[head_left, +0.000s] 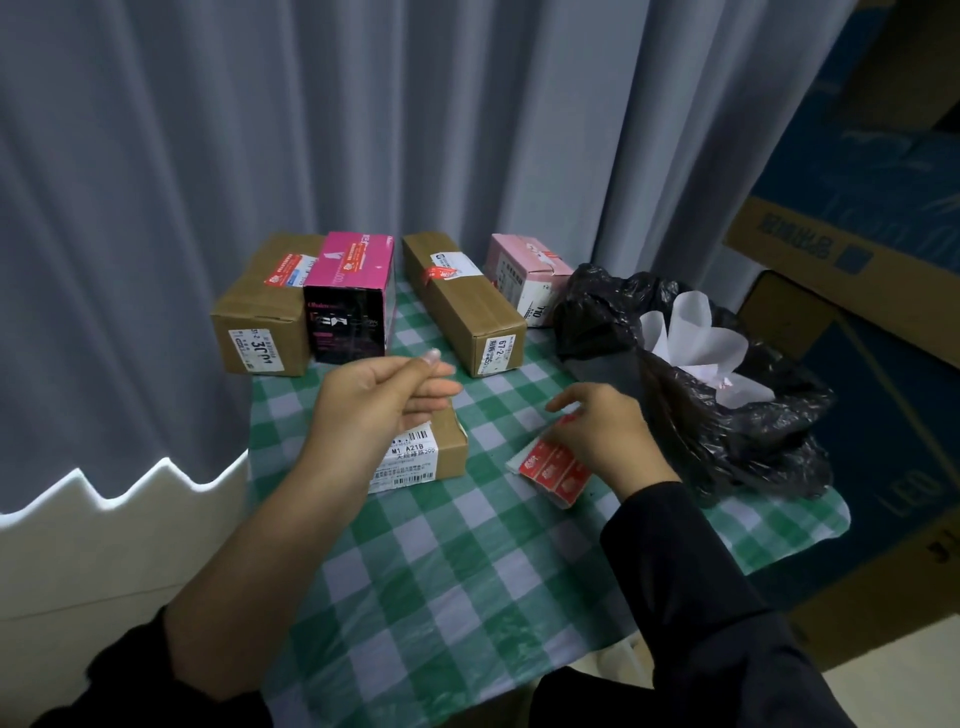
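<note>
Right hand is closed on the sticker sheet, laid on the bench beside the box. Left hand is held over the box, fingertips pinched; on what cannot be told. Labelling is judged underway: peeling from the sheet, then pressing onto the box, is called for.

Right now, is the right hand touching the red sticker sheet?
Touching. The head view shows the right hand pinching the upper edge of the red sticker sheet, with no gap between them.

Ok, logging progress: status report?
Left hand over small brown cardboard box, grip unclear. Right hand holds red-and-white sticker sheet. Black plastic bag beside it, nothing blocking.
</note>
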